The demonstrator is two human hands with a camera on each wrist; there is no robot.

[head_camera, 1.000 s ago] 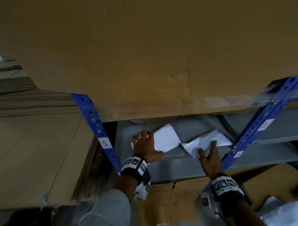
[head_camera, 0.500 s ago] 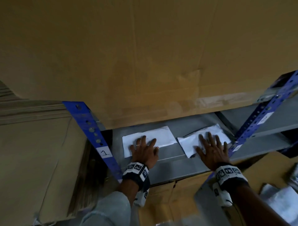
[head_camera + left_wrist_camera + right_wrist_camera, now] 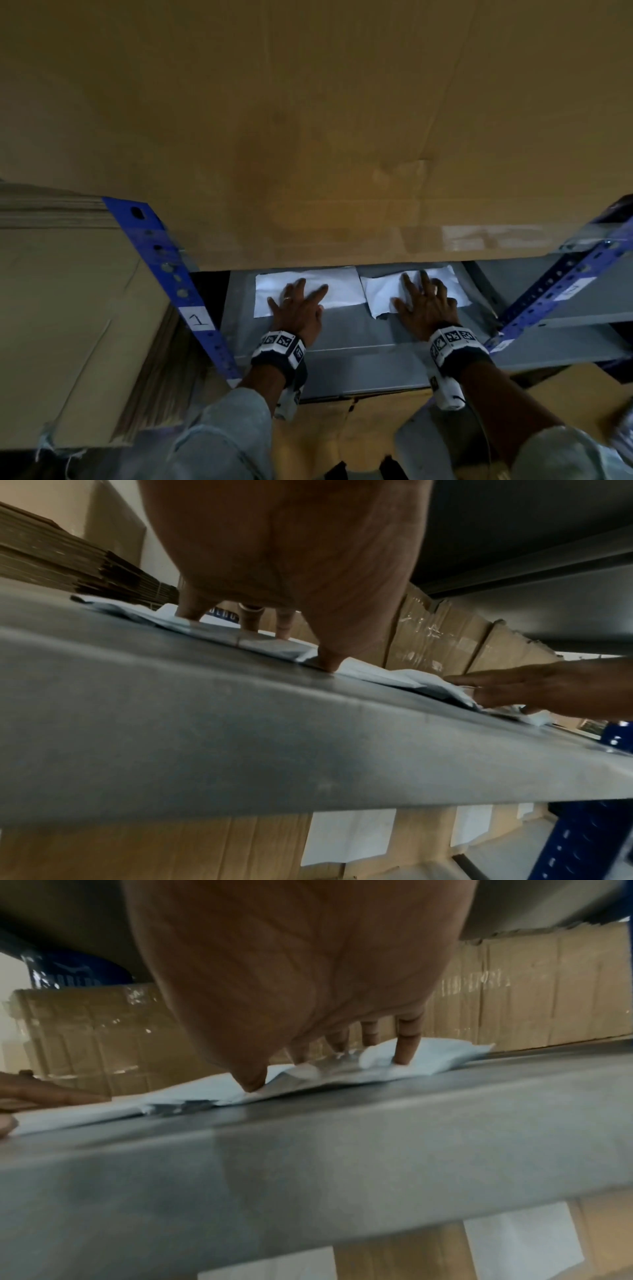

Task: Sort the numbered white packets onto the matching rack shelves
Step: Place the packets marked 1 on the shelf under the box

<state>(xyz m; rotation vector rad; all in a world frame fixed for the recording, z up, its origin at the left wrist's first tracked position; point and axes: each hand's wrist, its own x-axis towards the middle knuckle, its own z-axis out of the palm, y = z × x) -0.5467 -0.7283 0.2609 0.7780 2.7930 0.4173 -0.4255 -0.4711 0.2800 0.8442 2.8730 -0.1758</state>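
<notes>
Two white packets lie side by side on the grey metal shelf [image 3: 342, 329] of the blue rack. My left hand [image 3: 298, 305] lies flat with spread fingers on the left packet [image 3: 342, 287]; the left wrist view shows its fingertips [image 3: 329, 664] pressing down on the packet [image 3: 369, 672]. My right hand [image 3: 424, 301] presses flat on the right packet [image 3: 380, 294], which is crumpled at its near edge; its fingertips [image 3: 404, 1053] dent the packet [image 3: 445, 1053] in the right wrist view. The packets' numbers are hidden. The left post [image 3: 164, 260] carries a label "1".
A large cardboard sheet [image 3: 308, 120] overhangs the shelf from above. Flattened cardboard [image 3: 68, 308] is stacked left of the rack. A lower shelf [image 3: 565, 308] extends right past the right blue post [image 3: 555, 284]. Cardboard boxes [image 3: 514, 988] stand behind the shelf, more below it.
Both packets were held up and tilted a second ago. They now lie flat, farther back on the shelf, and both hands have spread out on top of them.
</notes>
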